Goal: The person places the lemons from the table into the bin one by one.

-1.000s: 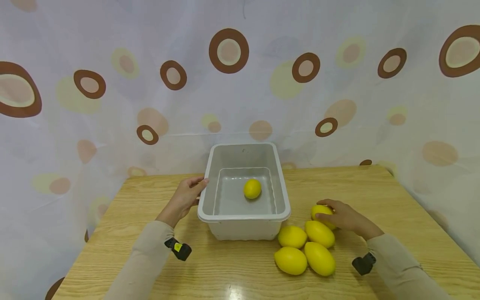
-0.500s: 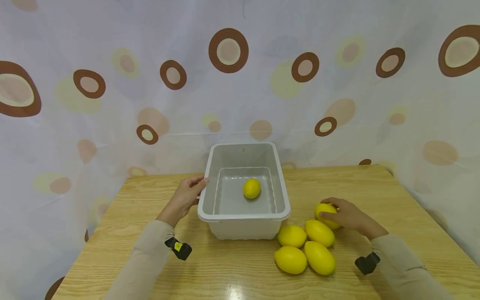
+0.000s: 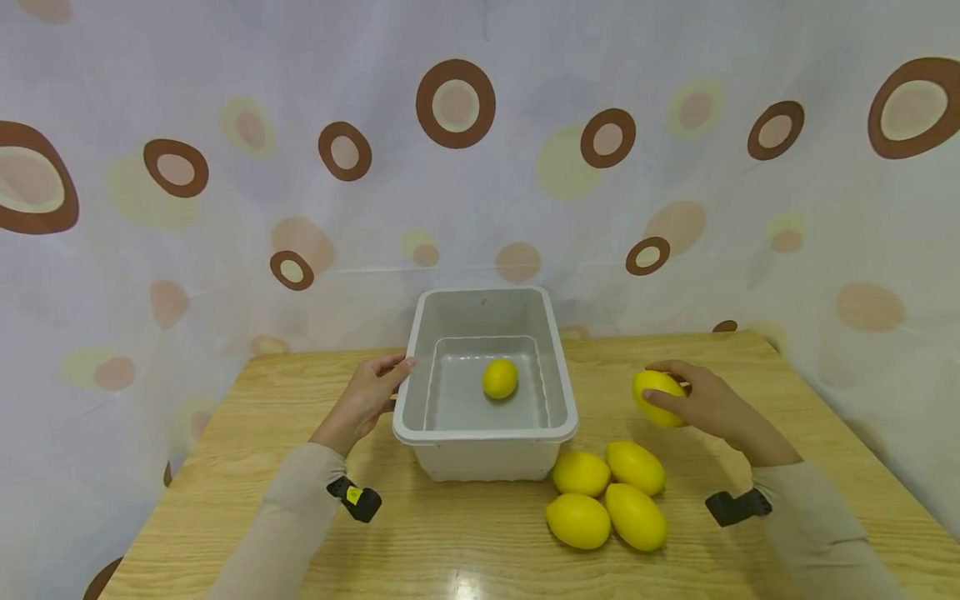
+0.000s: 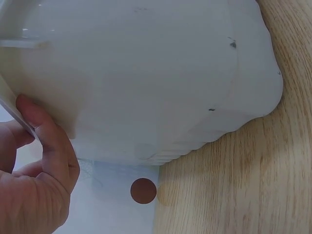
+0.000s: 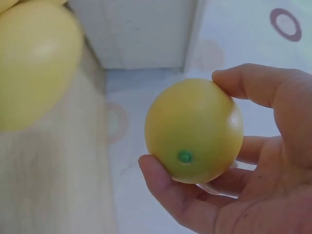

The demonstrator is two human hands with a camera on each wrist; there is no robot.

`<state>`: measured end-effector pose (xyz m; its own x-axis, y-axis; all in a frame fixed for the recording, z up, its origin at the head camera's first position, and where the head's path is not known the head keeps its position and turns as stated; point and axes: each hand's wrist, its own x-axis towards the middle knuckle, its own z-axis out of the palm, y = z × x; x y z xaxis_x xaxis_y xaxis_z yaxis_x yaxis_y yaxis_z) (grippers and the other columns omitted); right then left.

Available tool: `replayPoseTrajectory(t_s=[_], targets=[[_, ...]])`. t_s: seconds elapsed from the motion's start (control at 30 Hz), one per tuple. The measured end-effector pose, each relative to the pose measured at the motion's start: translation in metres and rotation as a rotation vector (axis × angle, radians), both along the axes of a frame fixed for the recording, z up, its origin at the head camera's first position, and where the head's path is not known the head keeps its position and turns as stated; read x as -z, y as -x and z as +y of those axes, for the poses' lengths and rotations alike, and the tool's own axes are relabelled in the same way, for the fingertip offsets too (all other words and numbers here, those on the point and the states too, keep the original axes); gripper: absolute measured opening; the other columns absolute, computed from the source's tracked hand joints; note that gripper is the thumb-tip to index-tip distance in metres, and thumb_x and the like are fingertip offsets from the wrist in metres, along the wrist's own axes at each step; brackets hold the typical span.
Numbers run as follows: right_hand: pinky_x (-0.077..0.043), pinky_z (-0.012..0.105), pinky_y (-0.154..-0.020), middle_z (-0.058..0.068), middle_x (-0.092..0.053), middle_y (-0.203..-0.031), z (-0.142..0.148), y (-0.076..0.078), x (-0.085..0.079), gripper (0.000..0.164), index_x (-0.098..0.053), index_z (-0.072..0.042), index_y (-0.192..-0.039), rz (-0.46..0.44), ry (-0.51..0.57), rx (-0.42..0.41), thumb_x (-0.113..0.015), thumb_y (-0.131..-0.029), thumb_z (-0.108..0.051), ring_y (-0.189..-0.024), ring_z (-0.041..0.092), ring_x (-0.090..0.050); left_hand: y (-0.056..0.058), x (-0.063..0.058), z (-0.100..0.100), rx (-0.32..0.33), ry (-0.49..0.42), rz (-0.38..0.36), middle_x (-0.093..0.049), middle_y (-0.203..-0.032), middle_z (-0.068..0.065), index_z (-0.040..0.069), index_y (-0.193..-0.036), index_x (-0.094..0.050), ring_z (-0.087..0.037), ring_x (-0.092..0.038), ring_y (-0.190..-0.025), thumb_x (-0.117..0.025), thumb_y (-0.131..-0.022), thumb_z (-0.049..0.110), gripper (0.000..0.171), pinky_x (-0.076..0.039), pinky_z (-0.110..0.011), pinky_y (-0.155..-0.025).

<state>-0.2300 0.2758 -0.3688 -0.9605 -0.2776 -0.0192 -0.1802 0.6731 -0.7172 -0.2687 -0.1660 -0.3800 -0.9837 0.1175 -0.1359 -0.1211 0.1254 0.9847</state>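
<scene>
My right hand [image 3: 708, 404] holds a yellow lemon [image 3: 654, 398] above the table, to the right of a grey plastic bin. In the right wrist view the thumb and fingers curl round that lemon [image 5: 194, 131], and its green stem end faces the camera. My left hand [image 3: 369, 396] grips the left rim of the bin [image 3: 487, 436]. The left wrist view shows the fingers [image 4: 53, 141] hooked under the rim, against the bin's outer wall [image 4: 146, 83]. One lemon [image 3: 500, 379] lies on the floor of the bin.
Several lemons [image 3: 635, 517] lie clustered on the wooden table [image 3: 315, 533], close to the bin's front right corner. Behind the table hangs a patterned curtain [image 3: 480, 208]. Each wrist wears a small black camera [image 3: 360, 502].
My right hand has lifted the lemon off the table beside the cluster, up and slightly to the right. The left hand keeps its grip on the bin, which stays put.
</scene>
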Motion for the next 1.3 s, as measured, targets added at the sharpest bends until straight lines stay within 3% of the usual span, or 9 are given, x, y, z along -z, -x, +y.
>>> replayPoseTrajectory(t_s=[0.57, 1.3], targets=[[-0.053, 0.033, -0.071, 0.021, -0.052, -0.128, -0.041, -0.001, -0.06, 0.057, -0.042, -0.006, -0.142, 0.122, 0.001, -0.029, -0.058, -0.096, -0.035, -0.1, 0.032, -0.054, 0.002, -0.001, 0.003, -0.007, 0.005, -0.006, -0.055, -0.125, -0.019, 0.001, -0.137, -0.048, -0.019, -0.061, -0.096, -0.051, -0.101, 0.026, 0.045, -0.056, -0.034, -0.076], [-0.05, 0.036, -0.079, 0.01, -0.055, -0.127, -0.104, 0.019, -0.103, 0.055, -0.047, -0.012, -0.138, 0.202, 0.032, -0.081, -0.062, -0.092, -0.04, -0.104, 0.029, -0.053, 0.0, -0.001, 0.002, -0.012, 0.029, -0.013, -0.054, -0.127, -0.019, 0.001, -0.138, -0.047, -0.022, -0.06, -0.102, -0.051, -0.101, 0.028, 0.047, -0.055, -0.035, -0.081]])
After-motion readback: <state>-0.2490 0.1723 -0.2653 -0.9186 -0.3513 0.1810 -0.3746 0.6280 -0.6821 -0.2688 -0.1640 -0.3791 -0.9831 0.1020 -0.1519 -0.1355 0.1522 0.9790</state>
